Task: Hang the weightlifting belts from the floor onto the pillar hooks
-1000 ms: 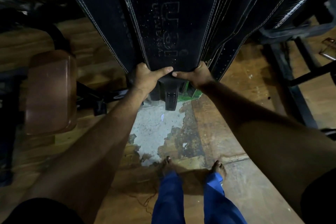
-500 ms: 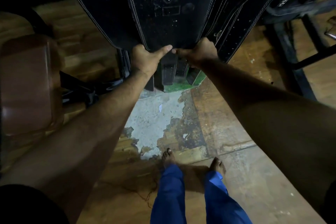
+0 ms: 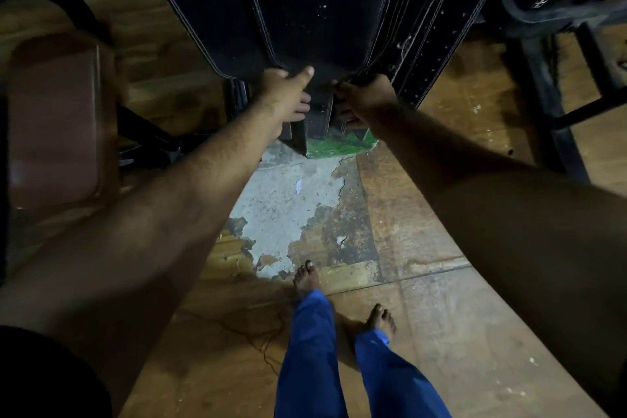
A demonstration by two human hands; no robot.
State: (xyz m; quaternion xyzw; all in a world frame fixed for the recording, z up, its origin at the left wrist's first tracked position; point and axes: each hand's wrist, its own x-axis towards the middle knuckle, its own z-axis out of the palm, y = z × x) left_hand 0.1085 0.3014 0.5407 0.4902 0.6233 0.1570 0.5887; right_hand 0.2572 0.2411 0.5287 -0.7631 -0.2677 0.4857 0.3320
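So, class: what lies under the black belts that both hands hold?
Under the belts: narrow strap ends, a green patch and bare concrete. Pillar and hooks are hidden.

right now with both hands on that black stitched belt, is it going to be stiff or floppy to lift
Probably fairly stiff: the belt hangs as a broad, flat panel, with no sag showing. Likely heavy for its size, since the left hand and right hand both grip its lower edge. The narrower strap end may flop more.
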